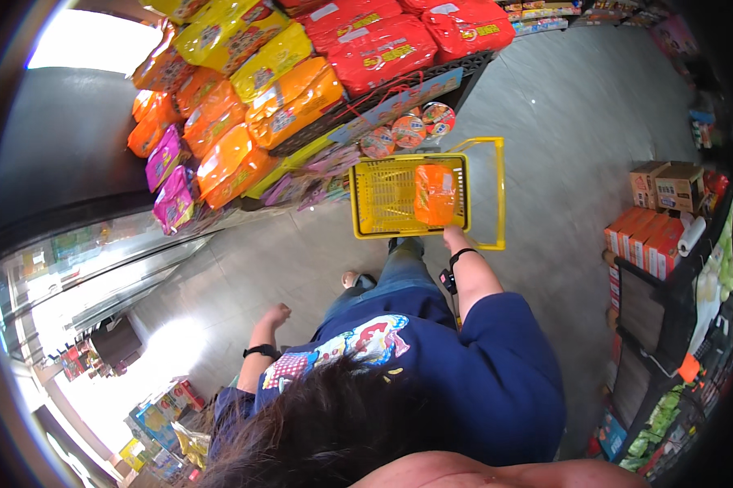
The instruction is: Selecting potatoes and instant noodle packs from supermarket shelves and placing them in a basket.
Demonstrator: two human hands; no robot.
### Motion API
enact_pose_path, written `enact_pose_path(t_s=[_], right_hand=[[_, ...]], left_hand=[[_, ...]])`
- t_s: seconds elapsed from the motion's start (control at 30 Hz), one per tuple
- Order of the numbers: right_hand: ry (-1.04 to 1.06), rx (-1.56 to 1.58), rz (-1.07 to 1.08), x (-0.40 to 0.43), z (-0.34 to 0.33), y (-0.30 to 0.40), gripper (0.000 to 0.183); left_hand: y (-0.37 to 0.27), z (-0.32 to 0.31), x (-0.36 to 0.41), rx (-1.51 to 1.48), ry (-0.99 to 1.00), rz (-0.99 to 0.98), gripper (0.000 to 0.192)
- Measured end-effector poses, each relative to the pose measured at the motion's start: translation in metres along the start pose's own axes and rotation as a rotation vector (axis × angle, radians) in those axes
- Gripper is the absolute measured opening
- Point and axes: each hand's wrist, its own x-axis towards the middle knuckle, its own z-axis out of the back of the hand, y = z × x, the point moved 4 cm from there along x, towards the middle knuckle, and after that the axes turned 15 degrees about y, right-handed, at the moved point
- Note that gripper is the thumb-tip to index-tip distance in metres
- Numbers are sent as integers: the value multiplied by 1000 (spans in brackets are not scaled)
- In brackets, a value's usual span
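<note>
My right hand [455,236] is at the near rim of a yellow plastic shopping basket [381,233], touching or just beside the lower end of an orange plastic-wrapped package [434,194]. The fingers are too small and partly hidden to tell whether they grip the package or the rim. The package lies at the right end of the basket, whose yellow pull handle [500,195] extends to the right. Low at the left, away from the basket, my left hand [275,316] is loosely curled with nothing visible in it. Both wrists wear black bands.
Red [381,58], orange [296,100] and yellow [232,33] packages are piled on a black rack beyond the basket. Several instant-noodle cups [409,131] stand against it. Cartons [677,186] and orange boxes [647,241] top a shelf at right; a lit glass-fronted case [55,274] is at left.
</note>
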Motion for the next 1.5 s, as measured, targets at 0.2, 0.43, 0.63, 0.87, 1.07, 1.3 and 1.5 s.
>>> enact_pose_path(t_s=[0.2, 0.43, 0.63, 0.87, 1.07, 1.3, 1.5], right_hand=[[-297, -577, 313, 12, -32, 32, 28], [-142, -1042, 601, -115, -121, 33, 22], [250, -1597, 408, -221, -136, -83, 27], [738, -1467, 298, -359, -146, -82, 27], [581, -1254, 248, -366, -156, -33, 27], [536, -1205, 267, -361, -158, 6, 27], [570, -1177, 288, -354, -145, 28, 27]], left_hand=[[11, -36, -10, -233, -59, -396, 32], [130, -53, -29, 91, -166, -359, 31], [267, -113, -111, 290, -445, -185, 25], [247, -205, -116, -260, -153, -620, 23], [249, -175, -44, -416, -197, -505, 21], [243, -179, -26, -519, -217, -466, 20], [232, -189, -26, -552, -200, -409, 18]])
